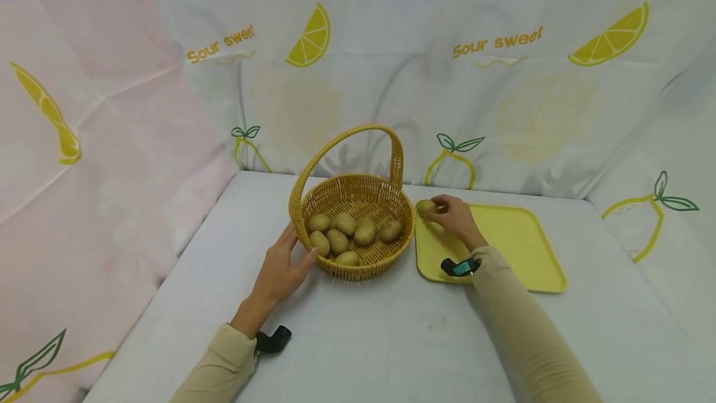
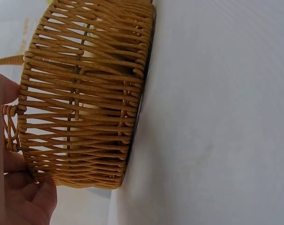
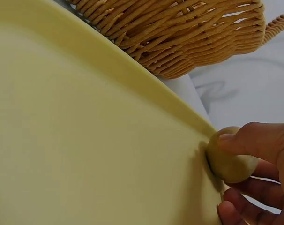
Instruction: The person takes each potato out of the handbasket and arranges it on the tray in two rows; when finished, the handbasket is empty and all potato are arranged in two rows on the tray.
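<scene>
A wicker basket [image 1: 358, 272] with a tall arched handle stands on the table, several potatoes [image 1: 337, 241] lying inside it. My left hand [image 1: 279, 271] grips the basket's left side near the handle's foot, thumb at the rim and fingers against the outer wall. In the left wrist view the woven wall [image 2: 85, 93] fills much of the picture. At the far left corner of a yellow tray [image 1: 503, 241], my right hand [image 1: 455, 217] pinches one potato [image 3: 228, 157] between thumb and fingers. That potato is at the tray's surface; whether it bears on the tray I cannot tell.
The tray stands close to the basket's right side, its raised rim [image 3: 179, 101] next to the wicker. White cloth [image 1: 380, 334] covers the table. Behind hangs a curtain [image 1: 358, 79] printed with lemons. Each wrist wears a black camera mount [image 1: 274, 339].
</scene>
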`<state>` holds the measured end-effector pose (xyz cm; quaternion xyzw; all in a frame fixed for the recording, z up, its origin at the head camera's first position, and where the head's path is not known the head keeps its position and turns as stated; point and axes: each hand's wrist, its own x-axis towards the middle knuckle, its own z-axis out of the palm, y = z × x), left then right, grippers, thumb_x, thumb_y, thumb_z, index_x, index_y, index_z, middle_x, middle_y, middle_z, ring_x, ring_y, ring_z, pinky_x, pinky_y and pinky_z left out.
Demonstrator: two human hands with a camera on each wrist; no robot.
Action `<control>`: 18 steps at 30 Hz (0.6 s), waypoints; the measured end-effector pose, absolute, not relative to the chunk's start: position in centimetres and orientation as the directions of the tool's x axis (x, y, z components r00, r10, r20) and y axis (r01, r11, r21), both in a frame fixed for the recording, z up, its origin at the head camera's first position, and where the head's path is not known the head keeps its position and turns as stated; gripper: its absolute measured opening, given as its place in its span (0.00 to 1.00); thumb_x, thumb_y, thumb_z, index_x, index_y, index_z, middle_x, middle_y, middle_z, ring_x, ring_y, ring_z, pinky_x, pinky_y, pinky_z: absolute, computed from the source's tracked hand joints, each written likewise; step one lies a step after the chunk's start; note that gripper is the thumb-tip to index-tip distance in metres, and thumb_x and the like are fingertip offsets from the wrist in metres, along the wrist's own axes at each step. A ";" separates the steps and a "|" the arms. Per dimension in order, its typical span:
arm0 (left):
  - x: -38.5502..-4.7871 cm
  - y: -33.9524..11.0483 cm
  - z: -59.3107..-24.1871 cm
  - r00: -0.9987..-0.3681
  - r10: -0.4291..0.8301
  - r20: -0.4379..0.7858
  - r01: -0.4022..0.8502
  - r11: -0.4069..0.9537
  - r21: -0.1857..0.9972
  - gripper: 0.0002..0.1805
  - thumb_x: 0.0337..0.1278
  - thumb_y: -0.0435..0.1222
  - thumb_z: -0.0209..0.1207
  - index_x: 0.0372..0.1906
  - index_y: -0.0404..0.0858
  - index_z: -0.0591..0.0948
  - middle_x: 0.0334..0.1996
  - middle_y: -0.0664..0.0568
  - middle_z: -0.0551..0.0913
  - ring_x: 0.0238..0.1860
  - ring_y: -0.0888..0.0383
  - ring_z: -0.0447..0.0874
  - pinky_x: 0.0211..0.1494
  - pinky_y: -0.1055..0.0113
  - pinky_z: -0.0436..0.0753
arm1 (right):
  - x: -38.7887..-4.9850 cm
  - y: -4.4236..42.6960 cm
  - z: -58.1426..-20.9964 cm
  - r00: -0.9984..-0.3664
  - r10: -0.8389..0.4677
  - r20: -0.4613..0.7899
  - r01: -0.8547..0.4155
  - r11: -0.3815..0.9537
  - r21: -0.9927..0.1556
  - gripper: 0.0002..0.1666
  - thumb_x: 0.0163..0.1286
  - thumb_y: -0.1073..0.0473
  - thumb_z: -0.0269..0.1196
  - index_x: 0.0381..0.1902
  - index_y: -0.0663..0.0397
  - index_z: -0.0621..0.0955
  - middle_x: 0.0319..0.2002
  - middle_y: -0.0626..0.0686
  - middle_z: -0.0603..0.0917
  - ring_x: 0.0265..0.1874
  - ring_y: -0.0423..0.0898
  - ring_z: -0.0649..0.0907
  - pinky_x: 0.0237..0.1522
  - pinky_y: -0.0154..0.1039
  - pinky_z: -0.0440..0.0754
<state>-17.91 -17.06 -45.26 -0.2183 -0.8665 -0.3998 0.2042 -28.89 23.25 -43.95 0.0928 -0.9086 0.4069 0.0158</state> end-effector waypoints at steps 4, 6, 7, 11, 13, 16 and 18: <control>-17.9 -16.9 -45.3 -0.818 0.217 0.532 0.545 0.590 0.596 0.39 0.70 0.39 0.65 0.78 0.28 0.65 0.77 0.36 0.63 0.77 0.41 0.60 0.74 0.42 0.65 | -28.9 23.4 -44.0 -0.983 -0.147 0.112 -0.181 0.654 -0.734 0.29 0.68 0.60 0.72 0.62 0.72 0.79 0.55 0.69 0.84 0.52 0.65 0.85 0.51 0.56 0.83; -17.9 -16.9 -45.3 -0.820 0.218 0.530 0.542 0.591 0.597 0.38 0.70 0.39 0.65 0.78 0.28 0.65 0.77 0.36 0.63 0.77 0.41 0.60 0.74 0.42 0.65 | -28.8 23.4 -44.0 -0.983 -0.146 0.113 -0.182 0.655 -0.734 0.29 0.68 0.61 0.71 0.62 0.72 0.79 0.54 0.69 0.84 0.52 0.65 0.85 0.51 0.56 0.83; -17.8 -16.9 -45.2 -0.820 0.217 0.529 0.542 0.590 0.598 0.38 0.70 0.39 0.65 0.78 0.28 0.65 0.77 0.36 0.63 0.77 0.41 0.61 0.74 0.42 0.65 | -28.8 23.5 -43.9 -0.983 -0.146 0.114 -0.182 0.654 -0.734 0.28 0.68 0.61 0.71 0.61 0.72 0.80 0.54 0.69 0.84 0.52 0.65 0.85 0.51 0.57 0.83; -17.8 -16.9 -45.2 -0.818 0.219 0.533 0.546 0.589 0.596 0.39 0.71 0.40 0.65 0.78 0.28 0.64 0.77 0.36 0.64 0.77 0.42 0.61 0.74 0.42 0.64 | -28.6 23.4 -43.8 -0.981 -0.157 0.116 -0.191 0.649 -0.736 0.29 0.68 0.62 0.71 0.62 0.72 0.79 0.55 0.69 0.83 0.52 0.65 0.84 0.51 0.57 0.83; -17.8 -16.9 -45.2 -0.816 0.219 0.534 0.548 0.588 0.595 0.39 0.71 0.39 0.65 0.78 0.28 0.64 0.77 0.36 0.64 0.77 0.42 0.60 0.74 0.43 0.64 | -28.6 23.3 -43.7 -0.981 -0.163 0.109 -0.190 0.645 -0.741 0.30 0.68 0.62 0.70 0.63 0.72 0.78 0.57 0.69 0.82 0.53 0.65 0.84 0.50 0.57 0.83; -17.8 -16.9 -45.2 -0.815 0.222 0.535 0.551 0.584 0.597 0.39 0.70 0.39 0.65 0.79 0.29 0.63 0.77 0.36 0.63 0.77 0.43 0.60 0.74 0.43 0.64 | -28.6 23.3 -43.7 -0.980 -0.170 0.101 -0.188 0.647 -0.739 0.31 0.69 0.61 0.70 0.65 0.71 0.77 0.59 0.70 0.81 0.54 0.65 0.83 0.50 0.57 0.83; -17.8 -16.9 -45.2 -0.816 0.224 0.532 0.551 0.580 0.601 0.39 0.71 0.39 0.65 0.79 0.30 0.63 0.77 0.37 0.63 0.77 0.43 0.60 0.75 0.43 0.64 | -28.7 23.3 -43.6 -0.980 -0.165 0.108 -0.191 0.657 -0.729 0.32 0.68 0.61 0.70 0.66 0.71 0.77 0.60 0.69 0.80 0.55 0.66 0.82 0.51 0.57 0.82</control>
